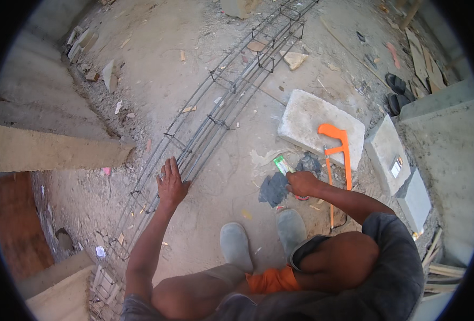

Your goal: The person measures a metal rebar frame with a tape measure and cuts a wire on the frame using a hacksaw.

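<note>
Just left of centre in the frame I have the left hand [172, 185], open and palm down, fingers spread, at the near edge of a long cage of thin grey steel bars tied with square hoops [211, 119]. It has hold of nothing that I can make out, and from here I cannot tell whether the fingertips press on the bars. The cage runs slantwise over the dusty ground, from the lower left to the top edge, right of centre

Right of centre I see the right hand [304, 185], its fingers partly curled, at the lower end of a small green-and-white packet [281, 163]; I cannot tell whether it grips the packet or only touches it. A crumpled dark grey sheet [272, 190] lies just left of that hand, and a bit of something red shows beneath it

Farther right I get an orange-framed hacksaw [345, 152], its handle over a thick, whitish rectangular slab [304, 117] and its other end toward the lower edge. Below centre are two pale grey rubber boots [237, 246], and at the upper right a pair of black sandals [396, 83]
</note>
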Demonstrator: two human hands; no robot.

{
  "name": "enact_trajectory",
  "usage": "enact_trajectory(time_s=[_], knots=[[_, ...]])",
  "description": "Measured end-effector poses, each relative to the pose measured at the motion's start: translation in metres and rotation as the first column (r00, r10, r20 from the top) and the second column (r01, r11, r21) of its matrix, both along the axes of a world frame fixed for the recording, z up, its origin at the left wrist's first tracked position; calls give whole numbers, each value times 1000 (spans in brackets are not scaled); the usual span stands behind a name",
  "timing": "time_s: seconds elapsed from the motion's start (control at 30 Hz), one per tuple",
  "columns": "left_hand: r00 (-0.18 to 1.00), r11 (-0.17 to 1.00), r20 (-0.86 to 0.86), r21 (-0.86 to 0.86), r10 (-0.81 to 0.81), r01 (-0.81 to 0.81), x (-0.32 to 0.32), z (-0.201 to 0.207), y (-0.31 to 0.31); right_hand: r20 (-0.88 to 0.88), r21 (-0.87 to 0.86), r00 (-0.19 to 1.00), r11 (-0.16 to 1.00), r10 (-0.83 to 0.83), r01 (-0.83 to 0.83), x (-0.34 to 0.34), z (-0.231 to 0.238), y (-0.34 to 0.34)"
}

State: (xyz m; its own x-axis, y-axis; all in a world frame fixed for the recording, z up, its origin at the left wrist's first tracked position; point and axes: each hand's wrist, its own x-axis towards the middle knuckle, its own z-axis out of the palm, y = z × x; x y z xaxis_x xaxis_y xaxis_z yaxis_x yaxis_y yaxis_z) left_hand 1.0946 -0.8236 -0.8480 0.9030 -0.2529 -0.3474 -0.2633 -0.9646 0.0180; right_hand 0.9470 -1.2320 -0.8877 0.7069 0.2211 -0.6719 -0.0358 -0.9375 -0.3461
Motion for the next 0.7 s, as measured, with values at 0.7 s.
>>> enact_trajectory(time_s=[0.7], knots=[[989, 957, 145, -278, -39, 79, -58, 35, 16, 782, -537, 304, 836, 544, -115, 300, 7, -84]])
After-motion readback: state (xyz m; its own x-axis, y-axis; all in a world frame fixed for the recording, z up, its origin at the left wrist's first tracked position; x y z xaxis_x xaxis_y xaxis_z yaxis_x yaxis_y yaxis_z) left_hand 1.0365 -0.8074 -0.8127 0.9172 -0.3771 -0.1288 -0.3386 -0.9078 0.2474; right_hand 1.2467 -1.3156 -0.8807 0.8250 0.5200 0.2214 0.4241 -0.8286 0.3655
